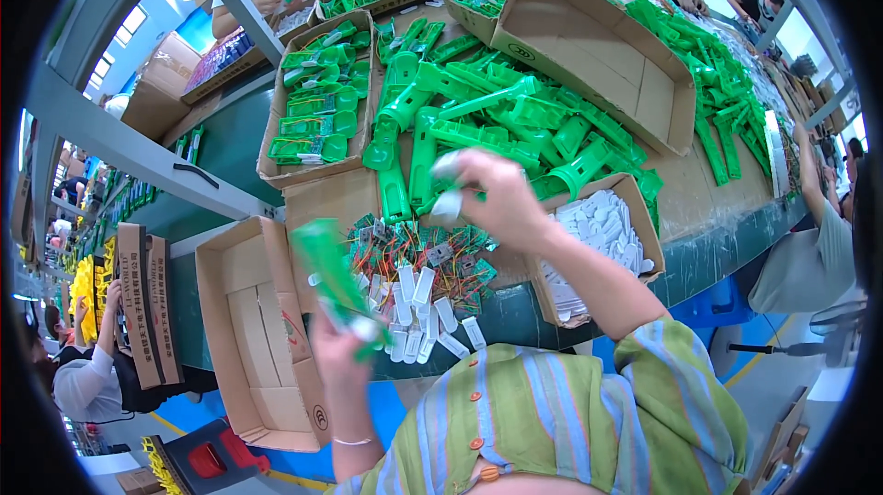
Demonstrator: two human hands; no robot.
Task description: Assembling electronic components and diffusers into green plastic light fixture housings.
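Note:
My left hand is closed round the lower end of a green plastic casing, tilted upright and blurred by motion. My right hand hovers above the near edge of the green pile, thumb and forefinger apart, with white coverings on the fingertips; I make out nothing between them. Below it lie small green circuit boards with red and yellow wires. Loose white plastic pieces are scattered at the table's front edge. A large heap of green casings spreads beyond both hands.
A carton of flat white parts stands under my right forearm. An empty carton sits left; another box holds casings with boards. A tilted carton lies on the heap. Metal posts rise at left. Co-workers sit around.

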